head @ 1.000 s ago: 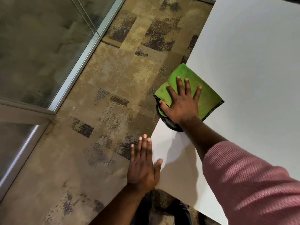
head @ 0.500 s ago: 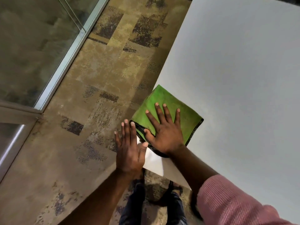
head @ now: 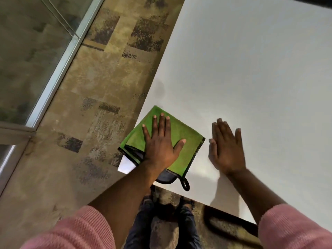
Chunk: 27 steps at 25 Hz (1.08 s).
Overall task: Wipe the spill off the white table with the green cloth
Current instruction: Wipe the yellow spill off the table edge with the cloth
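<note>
The green cloth (head: 172,139) lies folded at the near left corner of the white counter (head: 251,78), one edge hanging slightly past the counter's left side and its dark hanging loop (head: 186,184) trailing toward the near edge; the left hand (head: 161,148) lies flat on top of it, fingers (head: 162,126) spread and pressing down, pinching nothing; the right hand (head: 226,150) sits just beside the cloth on the bare counter, palm down, fingers loosely together and slightly blurred, so whether it rests on the surface or hovers over it cannot be told; a faint greyish smudge (head: 159,87) shows on the counter near its left edge, beyond the cloth, and may be what is left of the spill, though it is too dim to be sure. The step in hand appears to be a wiping stroke along the counter's left edge; to do it well, the palm should keep even pressure across the whole fold so that the cloth slides as one pad rather than bunching; the stroke should run forward over the smudge and overlap the edge; the overhanging part risks dragging liquid onto the carpet (head: 100,87), so pulling the cloth inward first would help; the free hand can brace on the counter for steadiness.
</note>
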### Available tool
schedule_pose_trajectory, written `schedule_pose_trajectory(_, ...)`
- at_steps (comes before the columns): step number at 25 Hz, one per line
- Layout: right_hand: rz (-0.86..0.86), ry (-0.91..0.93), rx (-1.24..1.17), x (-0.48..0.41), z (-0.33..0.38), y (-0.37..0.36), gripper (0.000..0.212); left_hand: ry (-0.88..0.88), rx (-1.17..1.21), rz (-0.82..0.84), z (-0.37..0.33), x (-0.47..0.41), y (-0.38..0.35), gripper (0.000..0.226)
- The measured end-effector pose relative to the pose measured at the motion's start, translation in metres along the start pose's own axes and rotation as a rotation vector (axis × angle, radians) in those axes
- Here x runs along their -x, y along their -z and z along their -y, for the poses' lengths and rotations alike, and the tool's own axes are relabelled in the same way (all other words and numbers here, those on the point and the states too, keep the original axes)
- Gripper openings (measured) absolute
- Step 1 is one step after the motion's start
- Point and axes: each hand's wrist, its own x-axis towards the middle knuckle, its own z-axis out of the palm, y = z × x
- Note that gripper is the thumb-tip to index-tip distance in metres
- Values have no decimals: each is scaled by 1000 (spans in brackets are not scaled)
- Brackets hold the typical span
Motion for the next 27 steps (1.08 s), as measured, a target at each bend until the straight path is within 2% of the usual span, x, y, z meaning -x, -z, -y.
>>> schedule_pose_trajectory(3,27,46,9,-2,-12,-9,62,24,-24,-4,-8,-12,-5,109)
schedule_pose_trajectory(8,-13,17,-91,-3,-12,-5,61,108,-15,19,-38,-33,1,118)
schedule_pose_trajectory(15,-19,30,-41,0,-15,-1,60,-137,-72,-36,-67,30,-25,101)
schedule_pose_trajectory(22,-13,31,-26,0,-12,-3,61,-275,-89,-88,-86,132,-67,96)
schedule_pose_trajectory(24,-15,38,-15,0,-15,-5,61,-287,-75,-85,-74,127,-65,94)
schedule_pose_trajectory(27,-26,46,7,0,-15,-9,61,-204,-62,-101,-41,108,-55,92)
